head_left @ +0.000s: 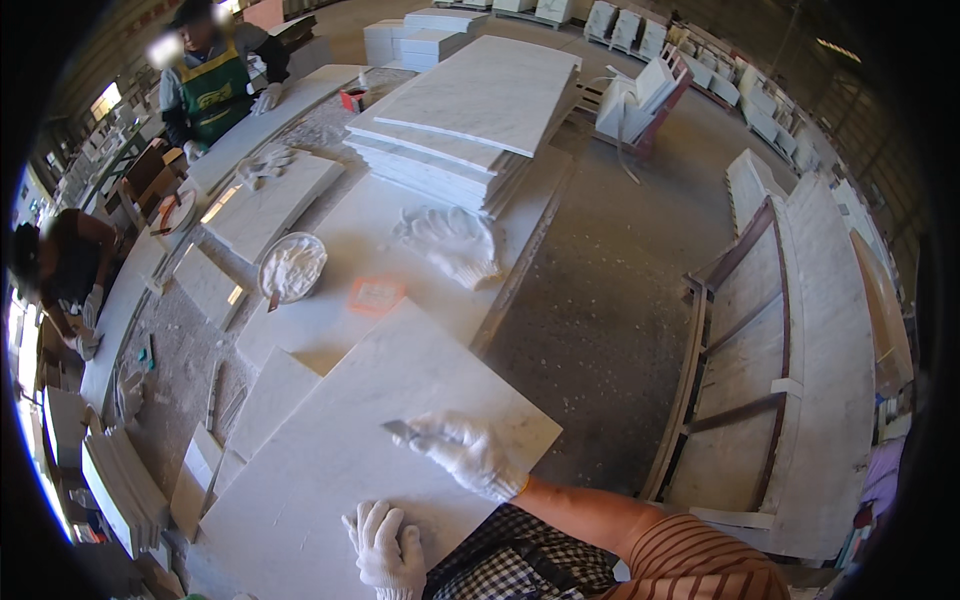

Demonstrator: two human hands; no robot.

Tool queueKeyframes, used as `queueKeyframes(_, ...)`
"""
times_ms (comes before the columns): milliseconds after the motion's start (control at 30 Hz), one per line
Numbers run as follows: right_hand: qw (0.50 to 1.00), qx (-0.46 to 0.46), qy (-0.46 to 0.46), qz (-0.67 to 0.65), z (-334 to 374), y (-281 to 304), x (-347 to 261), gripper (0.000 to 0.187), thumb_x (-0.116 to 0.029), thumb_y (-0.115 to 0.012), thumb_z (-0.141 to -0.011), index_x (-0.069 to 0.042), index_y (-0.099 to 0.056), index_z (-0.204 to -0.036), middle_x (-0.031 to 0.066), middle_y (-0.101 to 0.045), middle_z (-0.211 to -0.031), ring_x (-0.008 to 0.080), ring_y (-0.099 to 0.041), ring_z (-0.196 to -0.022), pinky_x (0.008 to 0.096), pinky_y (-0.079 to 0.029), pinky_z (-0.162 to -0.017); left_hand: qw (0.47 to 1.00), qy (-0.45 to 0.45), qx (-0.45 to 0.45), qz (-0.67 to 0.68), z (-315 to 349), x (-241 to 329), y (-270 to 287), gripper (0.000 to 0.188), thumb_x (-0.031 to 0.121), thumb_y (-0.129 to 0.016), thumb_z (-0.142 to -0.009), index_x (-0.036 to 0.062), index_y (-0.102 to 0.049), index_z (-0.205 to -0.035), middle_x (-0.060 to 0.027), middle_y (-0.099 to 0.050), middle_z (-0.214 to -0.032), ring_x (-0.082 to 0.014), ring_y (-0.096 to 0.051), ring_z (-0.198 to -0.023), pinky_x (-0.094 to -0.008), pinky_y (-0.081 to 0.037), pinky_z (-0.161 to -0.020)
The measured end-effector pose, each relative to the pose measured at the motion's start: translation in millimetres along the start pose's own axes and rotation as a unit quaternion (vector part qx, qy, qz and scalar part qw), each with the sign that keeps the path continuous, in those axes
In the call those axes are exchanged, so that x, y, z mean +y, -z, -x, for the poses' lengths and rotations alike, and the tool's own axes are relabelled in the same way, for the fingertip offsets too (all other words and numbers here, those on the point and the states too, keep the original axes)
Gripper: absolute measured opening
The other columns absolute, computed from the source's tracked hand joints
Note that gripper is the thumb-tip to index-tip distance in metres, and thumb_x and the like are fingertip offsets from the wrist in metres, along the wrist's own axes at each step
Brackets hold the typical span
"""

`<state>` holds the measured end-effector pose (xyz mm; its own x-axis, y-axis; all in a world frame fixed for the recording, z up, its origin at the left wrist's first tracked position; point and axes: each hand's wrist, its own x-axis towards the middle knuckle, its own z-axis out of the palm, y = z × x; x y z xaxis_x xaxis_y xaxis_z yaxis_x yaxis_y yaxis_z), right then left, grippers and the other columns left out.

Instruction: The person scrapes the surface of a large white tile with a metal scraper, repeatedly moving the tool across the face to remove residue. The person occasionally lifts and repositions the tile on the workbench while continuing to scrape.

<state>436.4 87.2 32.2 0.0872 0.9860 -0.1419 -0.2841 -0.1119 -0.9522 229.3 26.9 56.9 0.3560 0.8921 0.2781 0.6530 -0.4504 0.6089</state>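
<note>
A large pale grey-veined stone slab (pixel 330 430) lies in front of me, turned at an angle. My right hand (pixel 465 455), in a white glove, is closed on a small putty knife (pixel 397 429); its grey blade points left, over the slab's middle. My left hand (pixel 386 550), also gloved, rests on the slab near its close edge, fingers outstretched. Beyond the slab stands a round tub of white paste (pixel 293 266) with a tool leaning on its rim. Near it are an orange-edged flat object (pixel 377 294) and a loose white glove (pixel 455 243).
Flat slabs are stacked (pixel 470 100) at the table's far end. Two co-workers, one in a green apron (pixel 217 95), stand along the left side. A metal rack with leaning slabs (pixel 825 350) is to the right. Thin tiles (pixel 120 490) stand at lower left.
</note>
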Motion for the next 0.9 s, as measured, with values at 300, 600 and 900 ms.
queueKeyframes(300, 0.967, -0.044, 0.244, 0.065, 46.1, -11.4, 38.5, 0.025, -0.002, -0.075, -0.093, -0.005, -0.072, -0.118, 0.0103, -0.074, -0.106, 0.0235, -0.073, -0.098, 0.0345, -0.059, -0.084, 0.995, 0.096, -0.020, -0.021, 8.0, 7.1, -6.5, 0.031, 0.008, -0.064, -0.100, -0.0032, -0.063, -0.129, -0.0261, -0.063, -0.130, -0.0441, -0.058, -0.121, -0.0539, -0.044, -0.109)
queueKeyframes(600, 0.900, -0.128, 0.286, 0.305, 42.0, -17.9, 40.9, 0.025, -0.016, -0.064, -0.096, -0.014, -0.064, -0.121, 0.0058, -0.068, -0.096, 0.0226, -0.068, -0.093, 0.0354, -0.055, -0.082, 0.982, 0.165, -0.033, -0.086, 0.4, 25.5, -18.6, 0.038, 0.001, -0.049, -0.101, -0.0100, -0.055, -0.137, -0.0292, -0.054, -0.147, -0.0436, -0.053, -0.131, -0.0492, -0.043, -0.113)
queueKeyframes(900, 0.890, -0.248, 0.172, 0.342, 36.9, -12.7, 12.7, 0.017, -0.016, -0.066, -0.090, -0.013, -0.070, -0.106, 0.0075, -0.073, -0.090, 0.0250, -0.072, -0.090, 0.0372, -0.056, -0.082, 0.980, 0.148, -0.033, -0.126, -12.9, 16.2, -19.5, 0.035, -0.001, -0.049, -0.099, -0.0070, -0.055, -0.132, -0.0289, -0.057, -0.137, -0.0449, -0.055, -0.123, -0.0531, -0.044, -0.108)
